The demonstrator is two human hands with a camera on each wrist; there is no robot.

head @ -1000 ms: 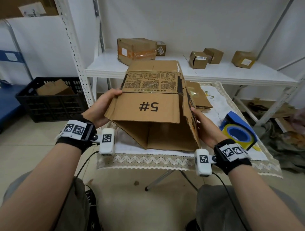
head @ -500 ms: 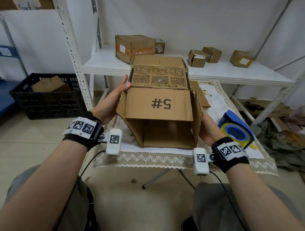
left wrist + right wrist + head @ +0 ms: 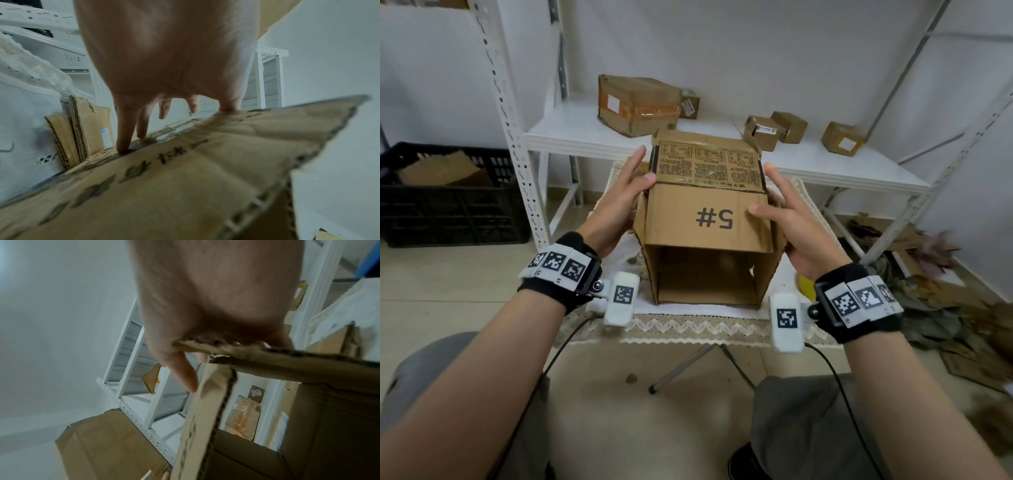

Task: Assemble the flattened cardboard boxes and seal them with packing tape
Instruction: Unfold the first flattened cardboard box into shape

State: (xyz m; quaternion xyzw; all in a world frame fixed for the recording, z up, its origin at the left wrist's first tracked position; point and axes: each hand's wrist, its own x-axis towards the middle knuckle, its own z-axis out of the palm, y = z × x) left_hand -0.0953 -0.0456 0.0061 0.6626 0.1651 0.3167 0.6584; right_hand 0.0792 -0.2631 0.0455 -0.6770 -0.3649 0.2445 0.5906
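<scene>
On the cloth-covered table [image 3: 688, 330], in front of the white shelf [image 3: 825, 164], stands the box [image 3: 705, 246], squared up and lying on its side with its open end toward the person. Both hands bracket its upper face, the flap marked "#5" hanging toward the opening.

To my mind the step in hand is squaring the carton and closing its flaps. It would go best if both palms pushed inward evenly so the walls stand true, then the short flaps folded in first and the long ones over them, edges meeting before any tape goes on.

The left hand [image 3: 625, 198] has its fingers spread and nearly straight, thumb and fingertips pressing the left top edge; the left wrist view shows fingertips [image 3: 123, 146] touching the printed side. The right hand [image 3: 787, 222] is likewise spread, thumb lying on the "#5" flap, palm against the torn right flap edge [image 3: 205, 348].

The far end of the box is hidden, so I cannot tell whether it is closed. No tape roll can be made out; only a yellow patch [image 3: 804, 284] shows behind the right wrist. Both wrist views are blurred, and the printing on the box is unreadable.
</scene>
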